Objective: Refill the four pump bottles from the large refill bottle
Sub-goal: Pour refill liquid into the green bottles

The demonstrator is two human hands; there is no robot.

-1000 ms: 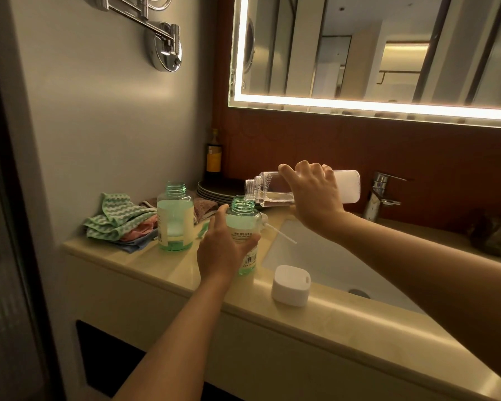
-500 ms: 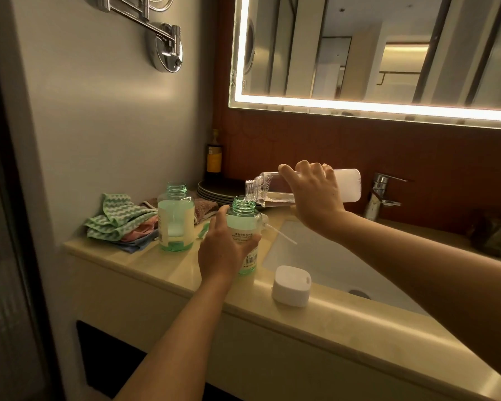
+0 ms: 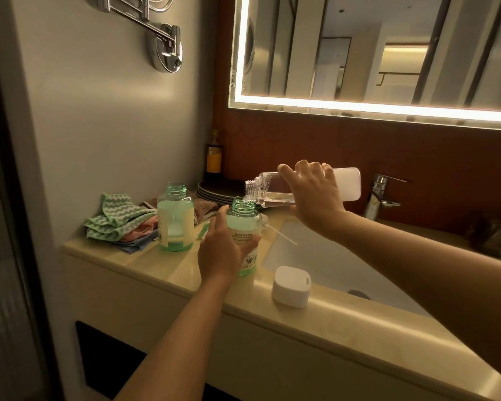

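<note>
Labels first: pump bottle (image 3: 243, 227) in my left hand (image 3: 223, 251) has a white label with small print, Chinese characters I can't read at this size, plus a barcode low on its right side. Second pump bottle (image 3: 175, 218) shows only a label edge, no legible text. Both stand upright on the counter (image 3: 156, 264) left of the sink (image 3: 315, 256), necks open and pointing up; the held one is at the sink's left rim, the other farther left. Left fingers and thumb wrap round the held bottle's body. Right hand (image 3: 315, 198) grips the refill bottle (image 3: 268, 189) from above, fingers curled over its middle. Its long axis is near horizontal, above the sink's back left corner. White base points toward the tap (image 3: 381, 195), mouth points left and slightly down, just over the held bottle's neck. Clear liquid lies along its lower side. White cap (image 3: 291, 286) sits on the sink's front rim
</note>
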